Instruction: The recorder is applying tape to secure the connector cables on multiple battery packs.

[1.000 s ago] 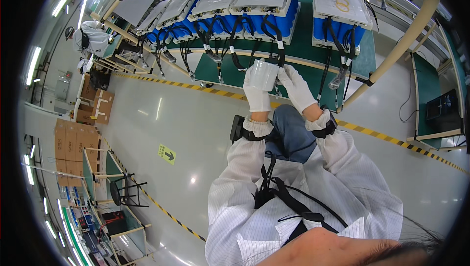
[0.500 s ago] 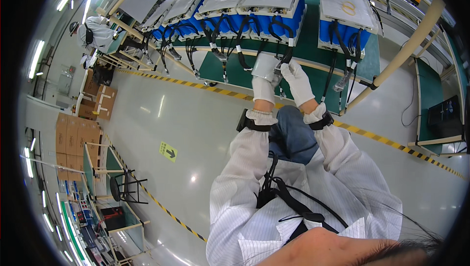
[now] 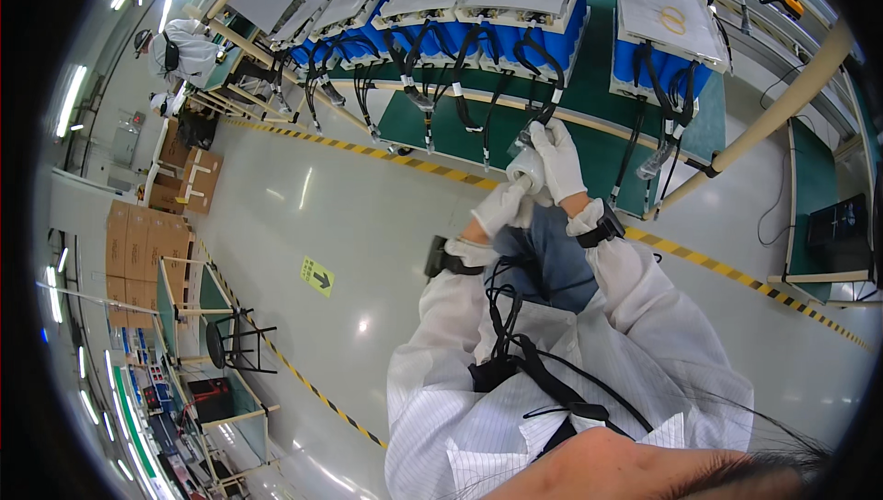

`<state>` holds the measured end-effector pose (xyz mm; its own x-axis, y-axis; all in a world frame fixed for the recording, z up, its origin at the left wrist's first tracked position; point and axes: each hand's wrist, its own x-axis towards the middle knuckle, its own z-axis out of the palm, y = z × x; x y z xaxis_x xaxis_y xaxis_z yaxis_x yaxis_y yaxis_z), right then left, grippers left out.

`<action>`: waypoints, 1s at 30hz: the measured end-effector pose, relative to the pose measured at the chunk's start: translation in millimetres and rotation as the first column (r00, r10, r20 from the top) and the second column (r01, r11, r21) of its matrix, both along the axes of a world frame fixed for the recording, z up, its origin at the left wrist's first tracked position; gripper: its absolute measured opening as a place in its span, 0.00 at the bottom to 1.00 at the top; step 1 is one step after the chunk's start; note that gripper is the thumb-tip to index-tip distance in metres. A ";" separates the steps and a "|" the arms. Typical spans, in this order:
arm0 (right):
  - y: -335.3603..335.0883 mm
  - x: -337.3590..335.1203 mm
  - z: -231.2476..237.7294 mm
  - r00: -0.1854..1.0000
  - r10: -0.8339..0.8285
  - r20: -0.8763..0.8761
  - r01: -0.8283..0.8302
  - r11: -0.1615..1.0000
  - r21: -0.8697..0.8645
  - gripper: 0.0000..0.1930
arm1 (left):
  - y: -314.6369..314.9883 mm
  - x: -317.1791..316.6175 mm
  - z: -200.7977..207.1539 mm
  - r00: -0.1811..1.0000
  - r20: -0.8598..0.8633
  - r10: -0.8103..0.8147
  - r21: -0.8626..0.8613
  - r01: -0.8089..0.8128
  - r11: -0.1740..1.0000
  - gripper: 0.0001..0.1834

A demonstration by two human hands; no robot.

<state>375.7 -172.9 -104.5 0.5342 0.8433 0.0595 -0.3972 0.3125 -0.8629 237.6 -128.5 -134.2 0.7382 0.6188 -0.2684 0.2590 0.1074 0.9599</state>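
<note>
My left hand (image 3: pixel 499 209), in a white glove, is closed on a roll of clear wrapping film (image 3: pixel 527 169) just below the cable ends. My right hand (image 3: pixel 560 164), also gloved in white, pinches the end of a black cable (image 3: pixel 556 86). Clear film (image 3: pixel 520 143) shows around that cable's end, between the fingers and the roll. The cable hangs from a blue battery pack (image 3: pixel 538 35) with a white top on the bench. Its connector is mostly hidden by my right fingers.
More battery packs (image 3: pixel 414 45) line the green bench (image 3: pixel 598 40), black cables dangling over its edge. At right, a pack (image 3: pixel 667 26) carries yellow rings on top and a film-wrapped cable end (image 3: pixel 655 161). A slanted beige post (image 3: pixel 782 100) stands beside it. Another person (image 3: pixel 189 54) works far left.
My left hand and the film roll have moved down and right, beneath the cable end. My right hand stays at the cable, and the view has shifted slightly.
</note>
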 end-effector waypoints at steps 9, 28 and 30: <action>8.1 -7.0 -4.0 0.984 0.061 0.167 -0.028 0.980 -0.198 0.12 | 73.3 -15.9 89.5 0.927 0.020 0.375 0.526 -0.329 0.784 0.16; 12.4 23.1 43.1 0.740 0.226 0.634 -0.064 0.961 -0.268 0.24 | 58.6 24.5 157.1 0.972 -0.218 -0.083 0.512 0.186 0.838 0.19; 16.3 21.1 41.7 0.608 0.177 0.774 -0.063 0.983 -0.175 0.26 | 58.3 23.7 155.6 0.980 -0.172 -0.098 0.460 0.168 0.872 0.19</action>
